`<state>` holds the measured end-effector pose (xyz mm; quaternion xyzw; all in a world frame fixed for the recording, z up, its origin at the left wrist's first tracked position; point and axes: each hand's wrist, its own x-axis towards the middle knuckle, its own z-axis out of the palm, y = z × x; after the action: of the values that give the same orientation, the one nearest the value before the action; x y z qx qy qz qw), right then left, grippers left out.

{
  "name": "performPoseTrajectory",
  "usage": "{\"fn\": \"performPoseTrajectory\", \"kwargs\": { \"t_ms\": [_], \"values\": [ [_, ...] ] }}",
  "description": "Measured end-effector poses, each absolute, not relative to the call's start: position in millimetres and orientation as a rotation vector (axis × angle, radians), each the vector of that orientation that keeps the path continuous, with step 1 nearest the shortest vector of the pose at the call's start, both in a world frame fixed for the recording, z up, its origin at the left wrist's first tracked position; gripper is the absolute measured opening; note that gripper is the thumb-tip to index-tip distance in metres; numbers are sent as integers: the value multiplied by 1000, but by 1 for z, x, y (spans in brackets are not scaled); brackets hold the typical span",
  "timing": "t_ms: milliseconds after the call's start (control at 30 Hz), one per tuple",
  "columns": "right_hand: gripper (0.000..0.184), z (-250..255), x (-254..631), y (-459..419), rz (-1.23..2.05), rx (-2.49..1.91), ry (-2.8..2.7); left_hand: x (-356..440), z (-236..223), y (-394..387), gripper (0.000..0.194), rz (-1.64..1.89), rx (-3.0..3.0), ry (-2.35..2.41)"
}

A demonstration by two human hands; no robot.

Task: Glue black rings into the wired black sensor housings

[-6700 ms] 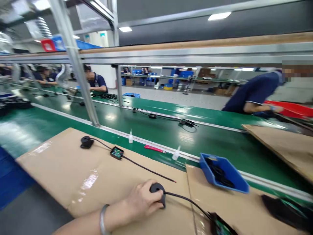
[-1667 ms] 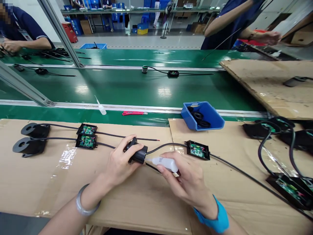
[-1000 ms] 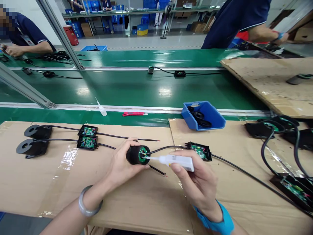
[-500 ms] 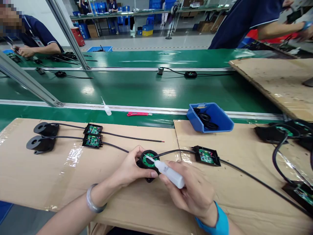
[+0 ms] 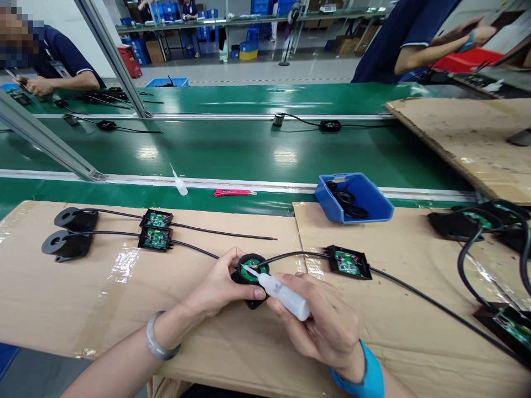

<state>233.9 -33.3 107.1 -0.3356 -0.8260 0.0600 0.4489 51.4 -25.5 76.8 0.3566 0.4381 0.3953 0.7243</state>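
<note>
My left hand grips a round black housing from its left side, thumb along its front. A green circuit board shows inside the housing's ring. My right hand is closed around a white squeeze bottle, tilted so its thin nozzle points down at the board; whether the tip touches cannot be told. From the housing a black cable runs right to an open black box with a circuit board. Another cable leaves that box toward the lower right.
Two black housings cabled to open circuit boxes lie left on the cardboard. Behind are a second bottle, a red utility knife, a blue bin and a green conveyor. More units lie right; co-workers stand beyond.
The bottle's nozzle tip has shifted slightly left over the board, while my left hand keeps its hold. On the conveyor, the units have moved right. The co-worker at right has raised an arm.
</note>
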Motion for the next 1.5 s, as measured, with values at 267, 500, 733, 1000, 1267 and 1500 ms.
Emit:
{"fn": "performPoseTrajectory", "kwargs": {
  "t_ms": [267,500,733,1000,1267,1500],
  "values": [
    [16,110,236,-32,78,-872,-2065,53,76,-27,57,870,763,937],
    [18,110,234,-34,136,-832,-2098,53,76,-26,60,862,764,934],
    [16,112,237,-31,29,-828,-2109,53,76,-27,58,861,757,936],
    [14,112,235,-33,117,-820,-2089,53,74,-26,58,864,777,930],
    [11,102,250,-30,499,-936,-1687,47,71,-26,58,878,898,957],
    [29,83,266,30,999,-1079,-1071,40,75,-28,59,852,1207,930]
  ]
}}
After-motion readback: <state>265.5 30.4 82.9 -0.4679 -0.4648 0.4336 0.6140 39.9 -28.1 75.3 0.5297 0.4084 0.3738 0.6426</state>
